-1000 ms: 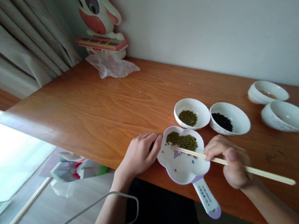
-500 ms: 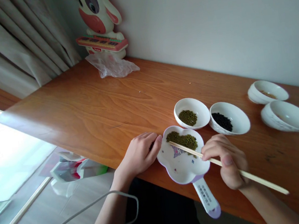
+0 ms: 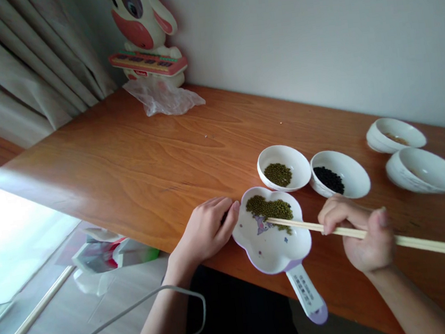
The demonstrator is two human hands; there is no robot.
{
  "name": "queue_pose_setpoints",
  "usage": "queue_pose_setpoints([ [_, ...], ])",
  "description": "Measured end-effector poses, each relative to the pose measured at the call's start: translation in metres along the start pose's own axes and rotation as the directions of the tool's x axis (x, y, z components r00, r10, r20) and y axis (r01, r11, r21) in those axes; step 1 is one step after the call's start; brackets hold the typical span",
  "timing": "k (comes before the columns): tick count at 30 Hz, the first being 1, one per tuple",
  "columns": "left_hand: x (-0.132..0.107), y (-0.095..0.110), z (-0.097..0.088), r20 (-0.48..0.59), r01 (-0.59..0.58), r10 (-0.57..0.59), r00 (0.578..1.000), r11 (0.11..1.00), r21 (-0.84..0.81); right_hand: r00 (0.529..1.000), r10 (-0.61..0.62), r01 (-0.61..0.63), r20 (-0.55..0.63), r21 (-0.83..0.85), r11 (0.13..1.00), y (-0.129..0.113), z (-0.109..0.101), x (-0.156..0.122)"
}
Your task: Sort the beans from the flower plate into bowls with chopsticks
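A white flower-shaped pan (image 3: 270,250) with a lilac rim lies at the table's front edge, its handle pointing toward me. Green mung beans (image 3: 269,208) are heaped in its far half. My left hand (image 3: 209,227) rests at the pan's left side, fingers curled and thumb tip at the rim; part of its grip is hidden. In my right hand (image 3: 362,231) is a pair of wooden chopsticks (image 3: 428,243), thumb raised. Their tips sit inside the pan at the near edge of the beans. Just beyond stands a white bowl (image 3: 298,166) holding more mung beans.
Beside it a second bowl (image 3: 355,170) holds black beans. Two more white bowls (image 3: 443,168) stand at the far right, near the wall. At the back left are a crumpled plastic bag (image 3: 164,98) and a cow-shaped toy keyboard (image 3: 150,62). A grey cable (image 3: 122,312) crosses my left forearm.
My right hand has moved right, drawing the chopsticks back; their tips shifted right and slightly nearer. Its thumb has lifted. The left hand and pan hold their positions.
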State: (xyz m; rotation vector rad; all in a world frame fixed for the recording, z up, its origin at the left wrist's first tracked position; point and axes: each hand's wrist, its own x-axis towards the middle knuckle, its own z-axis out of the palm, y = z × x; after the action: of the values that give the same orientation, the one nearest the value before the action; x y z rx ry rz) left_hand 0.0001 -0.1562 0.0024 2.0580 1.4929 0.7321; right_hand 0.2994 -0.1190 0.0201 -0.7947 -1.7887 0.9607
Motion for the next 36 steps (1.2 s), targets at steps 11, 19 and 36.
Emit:
queue_pose_setpoints([
  [11,0.0006,-0.0002,0.0005,-0.011,-0.003,0.003,1.000,1.000,-0.009,0.999,0.035,-0.035,0.034,0.016,0.999,0.0019,0.0041,-0.0044],
  [19,0.0003,-0.0003,-0.0001,-0.008,0.005,-0.005,1.000,1.000,-0.008,0.998,0.040,-0.040,0.052,0.006,0.999,0.0029,0.0071,-0.0054],
  [36,0.0002,0.0002,-0.0003,-0.007,0.006,-0.007,1.000,1.000,-0.007,0.997,-0.031,0.034,0.070,-0.037,0.999,0.0021,0.0074,-0.0064],
])
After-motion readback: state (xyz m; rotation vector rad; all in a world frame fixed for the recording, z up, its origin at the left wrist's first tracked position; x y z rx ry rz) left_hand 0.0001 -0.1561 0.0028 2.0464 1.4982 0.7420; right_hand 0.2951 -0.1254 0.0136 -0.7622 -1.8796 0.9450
